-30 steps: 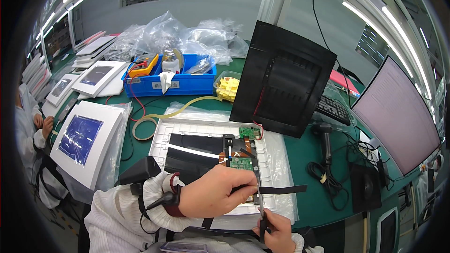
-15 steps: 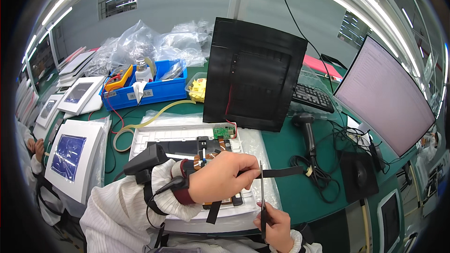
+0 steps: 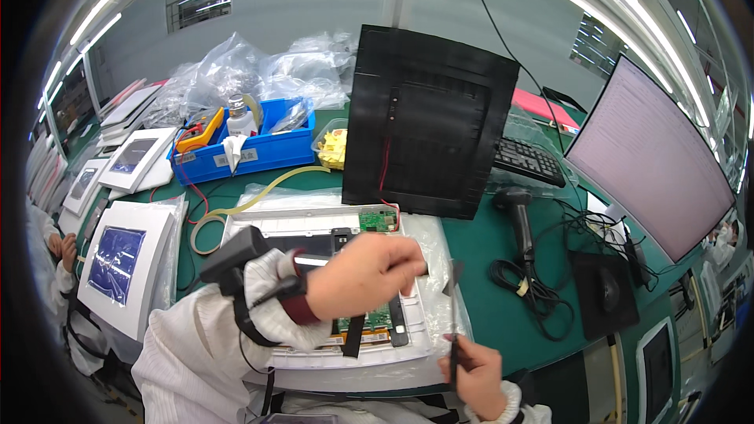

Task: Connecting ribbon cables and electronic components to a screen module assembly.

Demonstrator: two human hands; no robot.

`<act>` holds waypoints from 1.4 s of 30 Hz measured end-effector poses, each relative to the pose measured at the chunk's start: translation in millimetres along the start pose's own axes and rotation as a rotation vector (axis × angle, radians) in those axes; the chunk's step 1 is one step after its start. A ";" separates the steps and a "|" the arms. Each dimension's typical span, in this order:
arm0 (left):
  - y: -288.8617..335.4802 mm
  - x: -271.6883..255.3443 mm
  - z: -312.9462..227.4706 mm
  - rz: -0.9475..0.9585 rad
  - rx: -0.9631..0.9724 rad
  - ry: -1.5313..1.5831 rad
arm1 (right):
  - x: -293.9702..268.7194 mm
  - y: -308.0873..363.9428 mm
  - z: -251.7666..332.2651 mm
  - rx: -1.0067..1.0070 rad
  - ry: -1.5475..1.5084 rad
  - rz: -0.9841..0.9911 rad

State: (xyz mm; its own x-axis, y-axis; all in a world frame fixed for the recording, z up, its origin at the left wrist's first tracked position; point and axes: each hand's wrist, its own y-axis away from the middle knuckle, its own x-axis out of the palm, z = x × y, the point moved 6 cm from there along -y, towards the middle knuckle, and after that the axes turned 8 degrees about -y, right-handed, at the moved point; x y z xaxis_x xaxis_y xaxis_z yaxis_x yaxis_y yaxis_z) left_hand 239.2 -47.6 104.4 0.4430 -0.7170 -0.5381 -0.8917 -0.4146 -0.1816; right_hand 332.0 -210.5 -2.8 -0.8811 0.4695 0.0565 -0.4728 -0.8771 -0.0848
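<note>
My left hand reaches over an open white housing, fingers pinched on a black strip whose short end barely shows at the fingertips. My right hand grips scissors by dark handles, blades pointing up, to the right of the left hand. Against the blade tips hangs a separate-looking dark piece of strip, blurred. Inside the housing are a green circuit board and other parts, partly hidden by my left hand. Another black strip lies across its near edge.
A black panel stands behind the housing, joined by a red wire. At left are a blue bin, a tape roll and a white framed unit. To the right are a scanner, cables, a mouse and a monitor.
The long black strip stretching right from my left hand no longer shows there; a dark piece is at the blades. The scissors have moved slightly right, and my left hand slightly left.
</note>
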 end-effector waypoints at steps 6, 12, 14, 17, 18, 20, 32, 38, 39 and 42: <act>7.4 -118.7 24.5 -0.461 0.076 -0.408 | -62.7 -32.4 39.0 -0.039 0.436 -0.078; 5.0 -155.2 79.2 -0.584 0.211 -0.827 | -86.3 -61.4 49.5 -0.213 1.256 -0.046; -0.1 -161.2 93.5 -0.580 0.204 -0.865 | -84.9 -66.5 42.0 -0.244 1.289 -0.037; -14.2 -164.0 112.5 -0.585 0.196 -0.897 | -79.5 -76.5 32.9 -0.247 1.387 -0.013; -21.5 -162.8 116.9 -0.594 0.207 -0.892 | -78.1 -79.6 29.1 -0.253 1.415 -0.012; -33.2 -159.7 126.4 -0.536 0.182 -0.908 | -75.2 -84.5 24.7 -0.242 1.453 -0.014; -13.8 -161.4 132.1 -0.527 0.015 -1.030 | -0.4 -108.6 43.2 -0.567 1.299 0.348; 15.5 -150.6 89.7 -0.506 -0.055 -0.861 | -1.1 -117.2 18.6 -0.566 1.276 0.436; 24.1 -145.7 76.5 -0.500 -0.029 -0.801 | -1.3 -117.0 20.0 -0.610 1.233 0.410; 53.2 -126.3 32.0 -0.460 0.047 -0.672 | -4.5 -119.3 14.7 -0.614 1.285 0.393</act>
State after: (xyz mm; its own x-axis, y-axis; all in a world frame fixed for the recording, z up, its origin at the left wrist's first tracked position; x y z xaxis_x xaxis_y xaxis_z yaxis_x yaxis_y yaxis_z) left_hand 132.9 38.9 136.3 0.6287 0.0151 -0.7775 -0.6437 -0.5509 -0.5312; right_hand 392.5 -109.5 21.7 -0.1996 0.2703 -0.9419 0.1518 -0.9411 -0.3022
